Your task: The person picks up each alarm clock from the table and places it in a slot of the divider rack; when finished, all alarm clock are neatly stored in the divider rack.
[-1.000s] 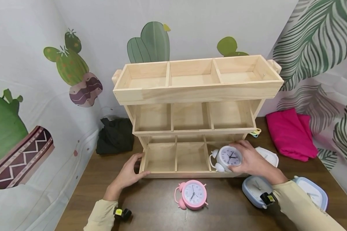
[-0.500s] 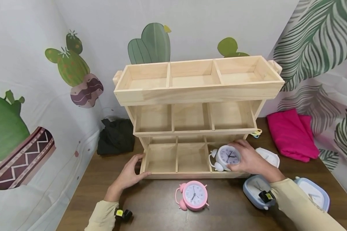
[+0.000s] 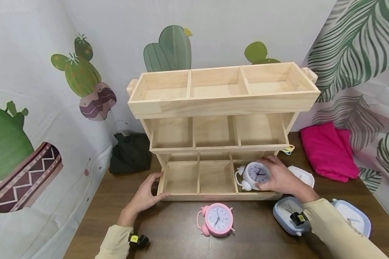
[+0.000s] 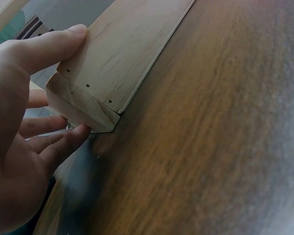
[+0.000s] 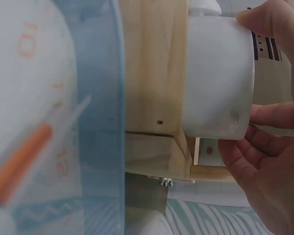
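A white twin-bell alarm clock [image 3: 258,173] is in my right hand [image 3: 280,178], its dial facing up and its bells to the left. Thumb and fingers grip its body at the bottom right compartment of the three-tier wooden shelf [image 3: 223,104]. The right wrist view shows the clock's smooth side [image 5: 218,78] just beyond the shelf's front board. My left hand [image 3: 146,193] holds the shelf's bottom left corner; in the left wrist view its thumb lies on the front board [image 4: 122,54] and its fingertips touch the end. A pink alarm clock [image 3: 218,219] lies face up before the shelf.
On the right lie a blue clock [image 3: 283,212] under my wrist, a light blue clock [image 3: 350,216] and a white one [image 3: 306,176]. Pink cloth [image 3: 329,151] is behind them. Black cloth [image 3: 129,153] sits left of the shelf. A patterned backdrop hangs behind.
The white alarm clock has shifted slightly back, away from the front board of the bottom tier. My left hand keeps its hold on the corner.
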`<state>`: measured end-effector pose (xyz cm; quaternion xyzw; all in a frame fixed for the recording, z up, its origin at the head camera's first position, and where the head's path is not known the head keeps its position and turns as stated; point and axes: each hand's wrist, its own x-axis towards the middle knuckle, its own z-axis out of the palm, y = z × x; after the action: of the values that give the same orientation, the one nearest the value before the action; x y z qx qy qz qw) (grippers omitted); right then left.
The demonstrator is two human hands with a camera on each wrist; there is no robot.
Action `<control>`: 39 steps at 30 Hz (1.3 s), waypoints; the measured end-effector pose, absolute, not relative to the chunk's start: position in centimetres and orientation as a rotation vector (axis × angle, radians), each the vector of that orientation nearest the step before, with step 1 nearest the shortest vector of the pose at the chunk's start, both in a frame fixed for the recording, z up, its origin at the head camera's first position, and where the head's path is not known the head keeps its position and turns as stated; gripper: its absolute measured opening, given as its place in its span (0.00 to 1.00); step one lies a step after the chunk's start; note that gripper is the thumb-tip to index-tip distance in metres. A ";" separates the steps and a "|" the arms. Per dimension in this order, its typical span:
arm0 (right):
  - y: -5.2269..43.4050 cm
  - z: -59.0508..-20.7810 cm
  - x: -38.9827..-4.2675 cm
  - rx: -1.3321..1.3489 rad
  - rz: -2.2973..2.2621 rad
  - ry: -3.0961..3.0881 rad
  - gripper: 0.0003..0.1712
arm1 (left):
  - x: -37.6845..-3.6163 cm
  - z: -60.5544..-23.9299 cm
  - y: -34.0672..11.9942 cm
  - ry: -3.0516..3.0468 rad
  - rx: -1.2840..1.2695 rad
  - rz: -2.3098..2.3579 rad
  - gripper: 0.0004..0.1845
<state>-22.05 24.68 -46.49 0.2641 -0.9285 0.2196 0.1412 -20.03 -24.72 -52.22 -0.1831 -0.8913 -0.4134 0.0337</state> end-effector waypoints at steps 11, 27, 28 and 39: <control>25.0 -47.0 -22.2 0.792 0.602 -2.684 0.44 | -20.1 -52.3 -24.8 -2.751 -0.553 -1.269 0.44; 25.0 -47.1 -22.6 0.849 0.506 -2.756 0.45 | -20.3 -52.4 -24.7 -2.738 -0.560 -1.262 0.44; 25.0 -47.1 -22.6 0.852 0.500 -2.762 0.44 | -20.3 -52.4 -24.7 -2.734 -0.562 -1.265 0.43; 24.9 -47.2 -22.7 0.879 0.474 -2.785 0.42 | -20.2 -52.6 -24.8 -2.734 -0.564 -1.277 0.44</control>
<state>-22.67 24.93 -47.18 0.2959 -0.9374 0.1596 0.0914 -20.18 -24.79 -52.55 -0.1835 -0.8901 -0.4156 0.0359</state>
